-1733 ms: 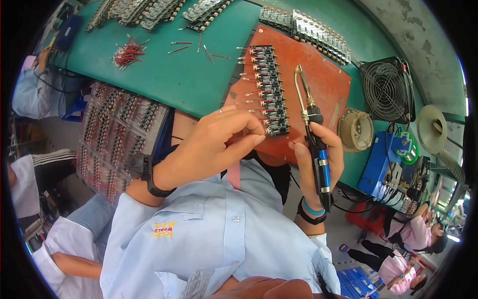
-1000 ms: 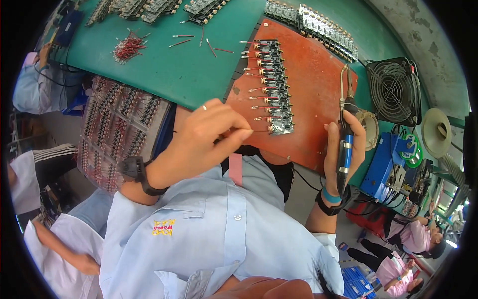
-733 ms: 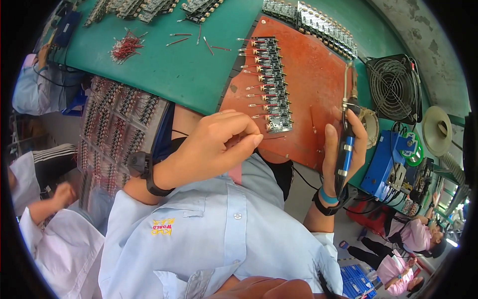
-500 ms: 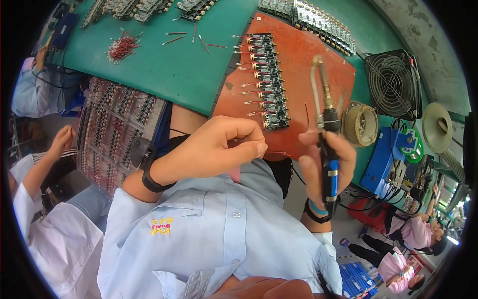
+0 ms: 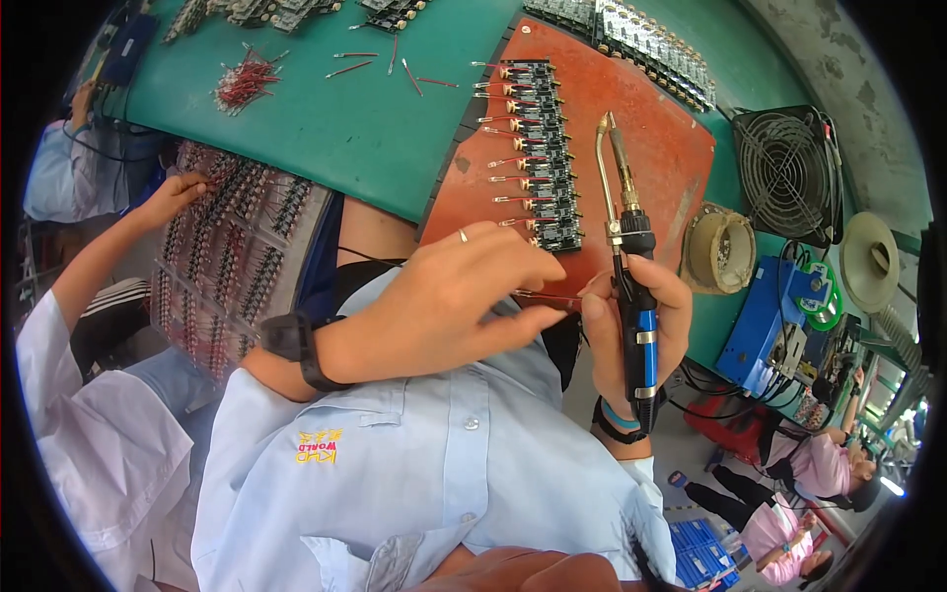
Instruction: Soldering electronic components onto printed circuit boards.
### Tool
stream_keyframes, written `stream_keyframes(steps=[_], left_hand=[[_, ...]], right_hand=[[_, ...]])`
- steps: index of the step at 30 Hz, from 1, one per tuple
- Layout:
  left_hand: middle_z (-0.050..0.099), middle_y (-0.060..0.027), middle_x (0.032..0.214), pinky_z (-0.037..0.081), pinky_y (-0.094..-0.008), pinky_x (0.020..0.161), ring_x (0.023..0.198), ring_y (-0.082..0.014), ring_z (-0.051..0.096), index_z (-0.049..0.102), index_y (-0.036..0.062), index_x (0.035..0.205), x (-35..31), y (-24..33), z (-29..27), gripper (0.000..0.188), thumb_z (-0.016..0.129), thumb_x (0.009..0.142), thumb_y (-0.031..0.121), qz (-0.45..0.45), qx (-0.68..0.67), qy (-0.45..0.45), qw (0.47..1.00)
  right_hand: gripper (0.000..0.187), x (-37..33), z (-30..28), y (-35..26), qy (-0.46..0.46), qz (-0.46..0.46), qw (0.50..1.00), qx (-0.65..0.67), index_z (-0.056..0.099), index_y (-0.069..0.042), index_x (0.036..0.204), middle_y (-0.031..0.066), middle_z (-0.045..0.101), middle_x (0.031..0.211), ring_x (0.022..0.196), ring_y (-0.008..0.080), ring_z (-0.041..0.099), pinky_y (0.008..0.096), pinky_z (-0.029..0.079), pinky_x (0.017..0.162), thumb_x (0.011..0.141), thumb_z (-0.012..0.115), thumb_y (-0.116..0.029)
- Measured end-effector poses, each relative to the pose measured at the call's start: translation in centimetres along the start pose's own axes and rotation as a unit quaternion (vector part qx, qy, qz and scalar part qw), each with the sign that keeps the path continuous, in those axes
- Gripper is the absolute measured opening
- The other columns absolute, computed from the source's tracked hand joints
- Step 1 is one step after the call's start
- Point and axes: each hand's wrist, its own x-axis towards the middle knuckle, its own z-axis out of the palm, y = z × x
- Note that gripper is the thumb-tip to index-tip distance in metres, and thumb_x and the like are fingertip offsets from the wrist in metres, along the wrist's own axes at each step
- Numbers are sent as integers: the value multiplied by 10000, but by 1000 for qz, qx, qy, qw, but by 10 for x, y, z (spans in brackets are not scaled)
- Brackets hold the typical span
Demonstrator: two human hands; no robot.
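Observation:
My right hand (image 5: 673, 301) is wrapped round a soldering iron (image 5: 645, 345) with a black and blue handle and a thin metal feed tube beside its tip. The iron points away from me, over the orange-red board (image 5: 656, 148). Between my hands a short red wire (image 5: 548, 297) reaches to the fingertips of my right hand. My left hand (image 5: 459, 301) is close to that wire, thumb and forefinger apart, and seems to hold nothing. A row of small circuit boards (image 5: 547, 158) with red wires sticking out on the left lies on the orange-red board.
A pile of red wires (image 5: 247, 83) and several loose ones lie on the green table (image 5: 326, 128). Right of the board stand a round tan container (image 5: 698, 252), a black fan (image 5: 786, 168) and a blue solder-feed unit (image 5: 760, 321). At left, a co-worker's hand (image 5: 182, 194) touches a compartment tray (image 5: 247, 331).
My left hand has opened from a pinch and shifted slightly right and down. The soldering iron has tilted a little left. The co-worker's hand has moved up and right onto the tray.

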Motion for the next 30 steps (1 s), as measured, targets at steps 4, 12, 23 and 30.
stream_keyframes(steps=[4,12,23,30], left_hand=[[605,-72,821,453,-302,614,692,-216,579,657,26,937,-2,-11,13,247,755,713,-6,67,32,14,997],[603,-65,805,456,-308,607,697,-206,585,662,29,922,-6,-13,15,226,755,719,-1,82,29,38,995],[640,-36,923,402,-367,865,884,-230,589,650,76,831,5,-17,1,144,739,723,45,21,171,42,984],[645,-7,1030,329,-401,963,1047,-237,560,650,110,803,13,-20,16,102,714,728,83,-16,249,50,967]], right_hand=[[421,0,7,-1,-4,-12,1000,3,452,20,1217,108,608,818,738,126,582,235,471,692,843,642,57],[423,-2,9,2,-16,-13,1000,17,448,22,1222,115,614,836,751,138,590,244,480,705,843,632,67],[483,-9,-7,0,124,20,992,25,453,37,1242,174,665,923,871,234,671,321,523,806,849,699,-99],[665,-29,-48,4,137,-14,990,-1,406,45,1316,185,646,991,877,243,642,343,503,804,874,670,-375]])
